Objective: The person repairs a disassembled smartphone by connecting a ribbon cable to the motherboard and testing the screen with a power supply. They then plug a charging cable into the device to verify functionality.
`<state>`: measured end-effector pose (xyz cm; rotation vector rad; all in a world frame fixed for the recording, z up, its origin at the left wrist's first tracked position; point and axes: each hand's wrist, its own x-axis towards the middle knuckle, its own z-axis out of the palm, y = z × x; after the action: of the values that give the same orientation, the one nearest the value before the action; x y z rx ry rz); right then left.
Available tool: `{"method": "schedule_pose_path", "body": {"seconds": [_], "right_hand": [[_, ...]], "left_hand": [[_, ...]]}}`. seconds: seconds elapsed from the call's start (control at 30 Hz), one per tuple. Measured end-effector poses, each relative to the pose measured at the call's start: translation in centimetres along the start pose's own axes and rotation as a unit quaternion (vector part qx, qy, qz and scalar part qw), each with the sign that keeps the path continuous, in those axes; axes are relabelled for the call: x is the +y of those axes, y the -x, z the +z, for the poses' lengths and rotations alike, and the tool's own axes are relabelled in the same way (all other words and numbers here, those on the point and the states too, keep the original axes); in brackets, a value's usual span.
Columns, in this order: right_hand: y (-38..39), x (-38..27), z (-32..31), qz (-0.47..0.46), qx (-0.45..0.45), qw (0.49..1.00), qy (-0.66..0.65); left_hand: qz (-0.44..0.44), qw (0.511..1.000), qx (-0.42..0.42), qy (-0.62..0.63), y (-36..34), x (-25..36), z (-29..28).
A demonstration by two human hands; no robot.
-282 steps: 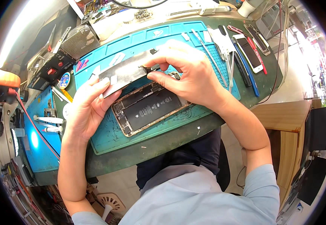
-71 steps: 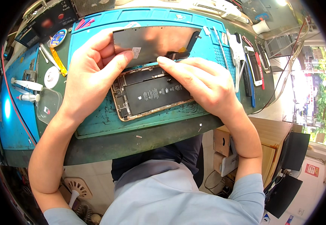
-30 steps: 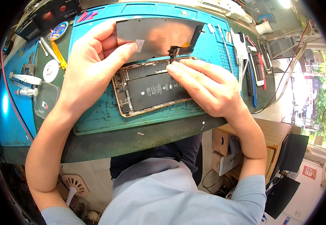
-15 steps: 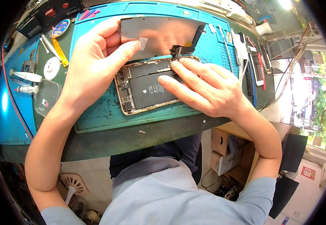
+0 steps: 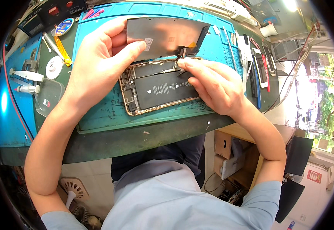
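A phone's screen panel (image 5: pixel 163 34), metal back toward me, stands tilted up along the far long side of the opened phone body (image 5: pixel 128 100). My left hand (image 5: pixel 94 65) grips the panel's left end, thumb on the back by a white label. Dark flex cables (image 5: pixel 183 52) join panel and body at the right. There my right hand (image 5: pixel 216 82) touches the body's upper edge with its fingertips, beside the cables. Its thumb stays apart over the black battery (image 5: pixel 163 90), and I see nothing held in it. The fingers hide the body's right end.
Under the phone lies a blue-green work mat (image 5: pixel 98 120). On the left are a clear plastic tray (image 5: pixel 48 97), syringes (image 5: pixel 28 89), a white spool (image 5: pixel 54 67) and yellow tape (image 5: pixel 62 50). Tools and a white-framed phone part (image 5: pixel 261 71) line the right. A small scrap (image 5: pixel 146 132) lies near the front edge.
My right hand has drawn its fingers closer together, and its thumb has shifted right, uncovering more of the battery. My left hand still holds the screen panel, nearly unmoved.
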<state>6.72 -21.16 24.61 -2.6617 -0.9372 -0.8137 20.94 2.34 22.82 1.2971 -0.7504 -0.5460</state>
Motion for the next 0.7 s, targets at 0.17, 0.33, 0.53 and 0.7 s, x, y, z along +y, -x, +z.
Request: {"method": "schedule_pose_path", "body": {"seconds": [0.17,0.33,0.53,0.7], "right_hand": [[-0.4,-0.2,-0.4,-0.013,-0.028,0.999,0.017],[-0.4,-0.1,-0.4,-0.004,-0.04,0.999,0.021],[-0.4,0.1,-0.2,-0.001,-0.055,0.998,0.031],[-1.2,-0.1,-0.6,0.002,-0.066,0.998,0.017]], "left_hand": [[-0.014,1.0,-0.014,0.0,0.0,0.1,-0.3],[-0.025,1.0,-0.016,-0.008,0.1,0.3,-0.3],[-0.015,1.0,-0.006,0.0,0.0,0.0,-0.1],[-0.024,1.0,-0.014,-0.007,0.0,0.5,-0.3]]}}
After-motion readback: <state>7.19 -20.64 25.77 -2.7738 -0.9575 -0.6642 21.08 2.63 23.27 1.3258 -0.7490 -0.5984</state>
